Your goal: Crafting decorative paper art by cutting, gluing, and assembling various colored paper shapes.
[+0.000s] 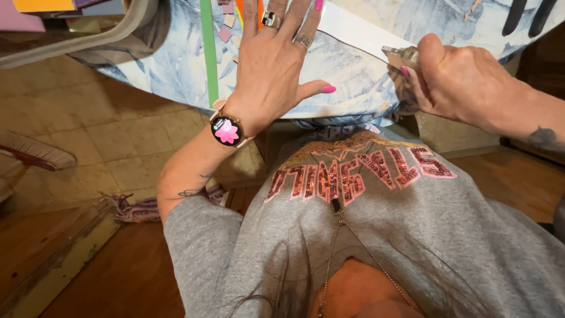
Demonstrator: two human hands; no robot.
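Cutting under way, by look of it: left hand (272,65) flat, fingers spread, pressing white sheet (353,29) onto blue-patterned tablecloth (176,65) at table edge. Right hand (465,82) clenched round small metal cutting tool (400,58), tip touching sheet's near edge. Blade hidden by thumb, exact kind unclear. Next move likely needs steady pull along edge, left palm holding sheet firm. Green strip (208,53) just beside left wrist.

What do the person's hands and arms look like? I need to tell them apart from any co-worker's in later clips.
The left hand has bright pink nails, a chunky silver ring and a darker band ring. Its wrist carries a round black watch showing a pink flower on its face, on a pale pink strap, with a small forearm tattoo. The right hand also has pink nails and a dark forearm tattoo. Grey sleeves.
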